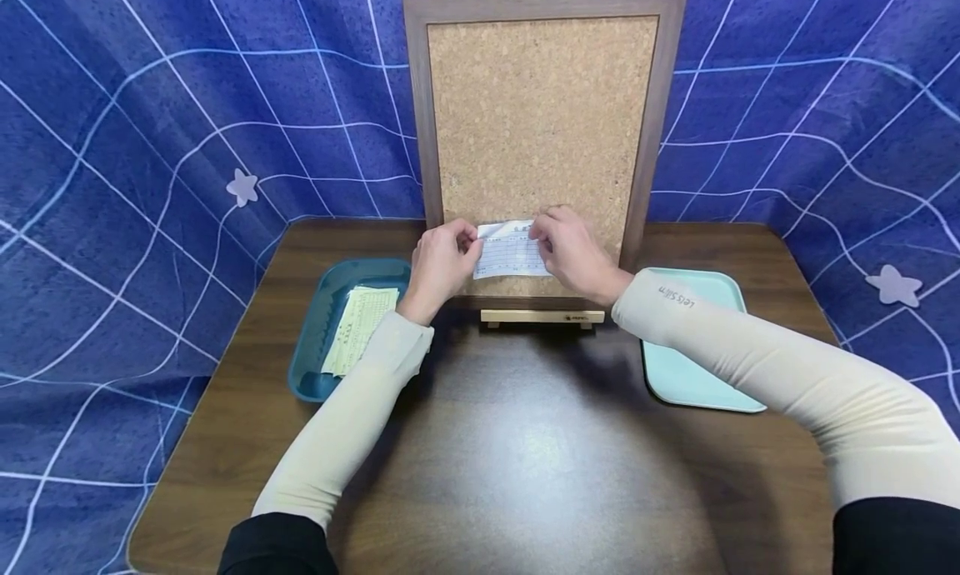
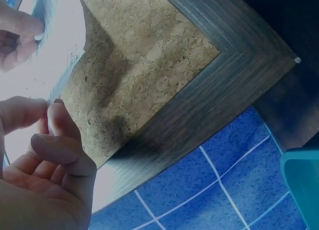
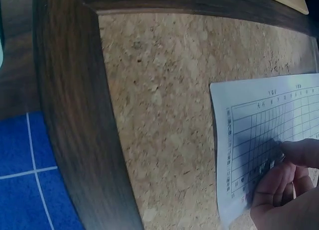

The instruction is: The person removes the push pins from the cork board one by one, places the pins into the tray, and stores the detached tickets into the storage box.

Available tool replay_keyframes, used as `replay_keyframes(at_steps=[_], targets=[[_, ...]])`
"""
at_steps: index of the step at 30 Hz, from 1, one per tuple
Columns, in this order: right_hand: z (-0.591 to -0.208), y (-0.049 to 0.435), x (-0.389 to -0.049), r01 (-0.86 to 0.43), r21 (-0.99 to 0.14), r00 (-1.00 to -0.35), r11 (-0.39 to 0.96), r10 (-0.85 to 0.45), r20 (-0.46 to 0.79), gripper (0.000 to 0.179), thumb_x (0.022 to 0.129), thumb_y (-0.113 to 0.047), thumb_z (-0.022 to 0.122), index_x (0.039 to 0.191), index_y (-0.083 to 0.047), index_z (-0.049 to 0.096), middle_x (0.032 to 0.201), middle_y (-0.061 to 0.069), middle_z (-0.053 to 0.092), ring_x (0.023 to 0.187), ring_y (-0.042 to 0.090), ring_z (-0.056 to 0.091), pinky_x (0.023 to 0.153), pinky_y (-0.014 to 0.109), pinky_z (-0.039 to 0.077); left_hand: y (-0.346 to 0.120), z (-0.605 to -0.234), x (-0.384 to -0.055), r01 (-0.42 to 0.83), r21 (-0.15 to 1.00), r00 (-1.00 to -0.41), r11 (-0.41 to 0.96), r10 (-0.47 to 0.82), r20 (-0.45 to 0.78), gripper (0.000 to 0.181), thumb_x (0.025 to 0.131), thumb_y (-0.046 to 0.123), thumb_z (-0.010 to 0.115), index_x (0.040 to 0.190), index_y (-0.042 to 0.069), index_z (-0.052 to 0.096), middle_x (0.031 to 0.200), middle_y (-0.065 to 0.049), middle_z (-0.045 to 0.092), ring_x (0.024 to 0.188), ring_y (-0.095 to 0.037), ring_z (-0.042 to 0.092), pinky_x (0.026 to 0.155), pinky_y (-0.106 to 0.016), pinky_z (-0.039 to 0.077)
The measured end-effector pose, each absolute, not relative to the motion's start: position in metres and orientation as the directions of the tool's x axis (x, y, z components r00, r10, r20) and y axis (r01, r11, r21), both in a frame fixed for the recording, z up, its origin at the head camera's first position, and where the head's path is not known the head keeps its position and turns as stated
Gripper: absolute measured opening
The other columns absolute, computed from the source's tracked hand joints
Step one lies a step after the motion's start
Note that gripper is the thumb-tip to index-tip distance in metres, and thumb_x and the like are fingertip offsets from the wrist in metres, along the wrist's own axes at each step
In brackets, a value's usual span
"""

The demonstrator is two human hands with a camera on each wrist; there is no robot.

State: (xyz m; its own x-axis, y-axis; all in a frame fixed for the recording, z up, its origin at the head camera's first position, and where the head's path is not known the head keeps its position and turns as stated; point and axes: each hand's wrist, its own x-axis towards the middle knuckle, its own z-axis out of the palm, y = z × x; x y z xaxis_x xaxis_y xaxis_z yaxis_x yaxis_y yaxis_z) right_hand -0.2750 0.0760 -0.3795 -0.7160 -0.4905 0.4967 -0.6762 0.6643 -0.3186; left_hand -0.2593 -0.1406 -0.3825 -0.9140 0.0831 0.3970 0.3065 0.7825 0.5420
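A white-blue printed form slip with a ruled table lies against the lower part of a framed cork board. My left hand pinches the slip's left edge between thumb and fingers. In the left wrist view the left hand has its fingertips at the edge of the paper, which bows off the cork. At the slip's right side my right hand grips with thumb and bent fingers. Seen from the right wrist, those fingers overlap the form's printed rows.
The board leans upright on a small wooden stand on the brown table. To the left, a teal basket contains yellow-green printed slips. A mint tray lies on the right, partly under the right sleeve. Blue curtain hangs behind.
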Motion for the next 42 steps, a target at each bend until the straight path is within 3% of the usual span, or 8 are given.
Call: replay_keyframes(at_steps=[9,25,33,42], targets=[[-0.38,0.082,-0.276,-0.705,-0.343,-0.695,0.62,-0.509,0.508,0.014,0.079,0.01,0.059,0.089,0.001,0.064,0.094,0.01,0.061,0.088,0.025,0.054,0.077,0.037,0.045,-0.139,-0.382,-0.259,0.304,0.549,-0.917,0.778,0.083,0.39,0.009,0.088,0.021,0.063,0.086,0.012,0.063,0.078,0.002,0.065,0.067,-0.016,0.057,0.059,-0.036,0.042],[-0.374,0.098,-0.272,-0.766,-0.323,-0.61,0.555,-0.47,0.639,0.015,0.076,0.012,0.057,0.086,0.0,0.056,0.086,0.011,0.053,0.082,0.025,0.048,0.075,0.037,0.04,-0.154,-0.382,-0.256,0.327,0.55,-0.906,0.768,0.09,0.413,0.008,0.094,0.015,0.056,0.094,0.008,0.052,0.079,-0.004,0.06,0.068,-0.025,0.055,0.062,-0.041,0.042],[-0.371,0.112,-0.27,-0.765,-0.299,-0.594,0.571,-0.447,0.668,0.017,0.073,0.012,0.058,0.084,-0.001,0.056,0.083,0.009,0.052,0.079,0.024,0.047,0.07,0.035,0.04,-0.161,-0.378,-0.253,0.336,0.573,-0.911,0.747,0.104,0.398,0.009,0.096,0.015,0.053,0.096,0.007,0.05,0.079,-0.006,0.059,0.067,-0.025,0.052,0.062,-0.04,0.04],[-0.37,0.125,-0.266,-0.767,-0.252,-0.568,0.591,-0.441,0.695,0.013,0.079,0.008,0.058,0.083,-0.003,0.053,0.078,0.006,0.049,0.073,0.021,0.045,0.064,0.033,0.038,-0.185,-0.374,-0.244,0.331,0.579,-0.92,0.745,0.119,0.373,0.009,0.097,0.014,0.052,0.1,0.006,0.05,0.092,-0.013,0.063,0.072,-0.026,0.056,0.063,-0.038,0.044]])
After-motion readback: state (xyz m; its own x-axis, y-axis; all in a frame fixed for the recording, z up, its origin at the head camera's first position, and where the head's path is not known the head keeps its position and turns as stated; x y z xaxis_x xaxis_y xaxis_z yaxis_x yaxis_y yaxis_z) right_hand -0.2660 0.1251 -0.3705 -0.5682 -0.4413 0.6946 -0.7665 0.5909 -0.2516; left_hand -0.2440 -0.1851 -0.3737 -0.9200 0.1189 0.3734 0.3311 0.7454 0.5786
